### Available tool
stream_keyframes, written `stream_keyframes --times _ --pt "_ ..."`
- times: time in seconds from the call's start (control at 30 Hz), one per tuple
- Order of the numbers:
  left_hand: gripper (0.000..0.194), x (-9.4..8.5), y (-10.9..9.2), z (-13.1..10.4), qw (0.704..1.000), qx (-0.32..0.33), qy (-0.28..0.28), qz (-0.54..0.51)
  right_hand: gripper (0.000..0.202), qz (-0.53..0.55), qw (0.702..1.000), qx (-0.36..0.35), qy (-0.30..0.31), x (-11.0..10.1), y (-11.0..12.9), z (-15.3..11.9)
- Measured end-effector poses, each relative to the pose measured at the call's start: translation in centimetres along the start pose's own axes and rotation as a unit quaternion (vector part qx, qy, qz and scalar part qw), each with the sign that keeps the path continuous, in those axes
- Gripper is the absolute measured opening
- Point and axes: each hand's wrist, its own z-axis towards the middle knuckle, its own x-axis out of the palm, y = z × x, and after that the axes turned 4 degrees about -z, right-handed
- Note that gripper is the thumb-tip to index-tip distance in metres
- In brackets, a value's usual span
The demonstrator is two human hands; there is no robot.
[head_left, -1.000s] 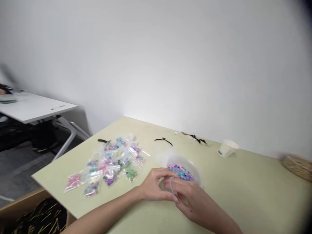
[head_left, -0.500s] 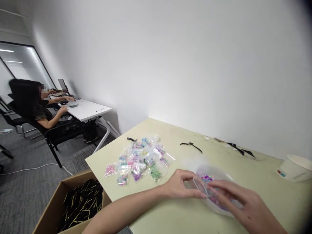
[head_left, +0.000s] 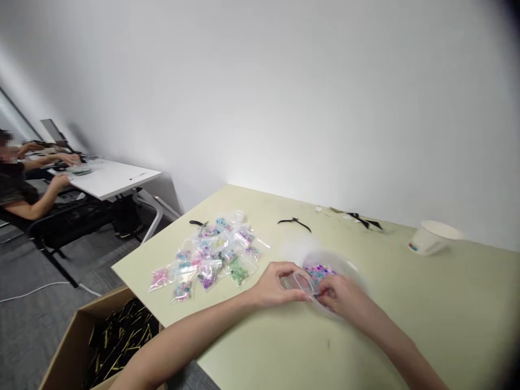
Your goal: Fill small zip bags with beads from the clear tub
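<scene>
My left hand [head_left: 280,285] is closed round a small clear plastic bag [head_left: 301,280], its mouth held apart between thumb and fingers. The bag is over the left rim of a translucent plastic bowl [head_left: 350,266] of pink, purple and blue beads [head_left: 319,271]. Over the beads, right beside the bag's mouth, my right hand [head_left: 340,295] has its fingers curled together. What those fingers hold, if anything, is hidden. To the left lie several filled clear bags of beads [head_left: 238,271] in a loose heap.
Black-handled pliers [head_left: 197,222] lie behind the bags, and a second black pair of pliers [head_left: 294,221] nearer the wall. Black scraps [head_left: 365,221] and a paper cup [head_left: 433,238] are farther right. A cardboard box [head_left: 67,341] stands below the table's left edge. A co-worker [head_left: 24,187] sits at another table.
The view has turned to the right, so everything sits farther left. My right hand has moved lower into the bowl, and its fingers have curled in. My left hand still holds the bag.
</scene>
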Motion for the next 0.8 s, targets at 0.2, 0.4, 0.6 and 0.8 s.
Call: stream_keyframes --times 0.2,0.4,0.6,0.8 --pt "0.043 -0.3 0.8 0.2 0.999 0.026 -0.015 0.027 0.015 0.024 0.991 0.019 -0.128 -2.0 1.7 -0.1" --pt "0.038 -0.2 0.8 0.5 0.998 0.016 -0.056 0.024 0.013 0.251 0.939 -0.026 -0.232 -4.2 5.1 -0.4" --pt "0.038 -0.1 0.5 0.5 0.998 0.014 -0.060 0.014 0.019 0.267 0.933 -0.043 -0.238 -3.8 4.1 0.1" --pt "0.037 0.0 0.7 0.5 0.997 0.005 -0.074 0.023 0.017 -0.007 0.994 0.054 -0.095 -2.8 0.3 0.2"
